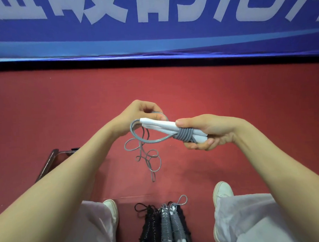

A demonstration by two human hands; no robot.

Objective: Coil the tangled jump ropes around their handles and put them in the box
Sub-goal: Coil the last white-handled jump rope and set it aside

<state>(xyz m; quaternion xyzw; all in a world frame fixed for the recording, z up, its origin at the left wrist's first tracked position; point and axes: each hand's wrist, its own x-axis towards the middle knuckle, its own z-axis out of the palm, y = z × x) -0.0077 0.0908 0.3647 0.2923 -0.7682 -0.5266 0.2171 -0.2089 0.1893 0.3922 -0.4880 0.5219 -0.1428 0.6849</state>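
Note:
My right hand (pixel 203 132) grips a pair of white handles (pixel 160 125) held side by side, with several turns of grey rope (pixel 185 135) wound around them near my fingers. My left hand (pixel 143 112) pinches the grey rope just past the handles' far tips. A wide loop runs from the coil to that hand, and the loose rest of the rope (pixel 149 158) dangles in tangled loops above the floor. Down between my feet lie coiled ropes (pixel 165 225), black ones and grey ones on white handles, side by side.
Red floor (pixel 227 92) stretches ahead to a blue banner wall (pixel 151 39) with white lettering. A dark transparent box edge (pixel 52 160) shows behind my left forearm. My white shoes (pixel 223 191) and light trousers flank the coiled ropes.

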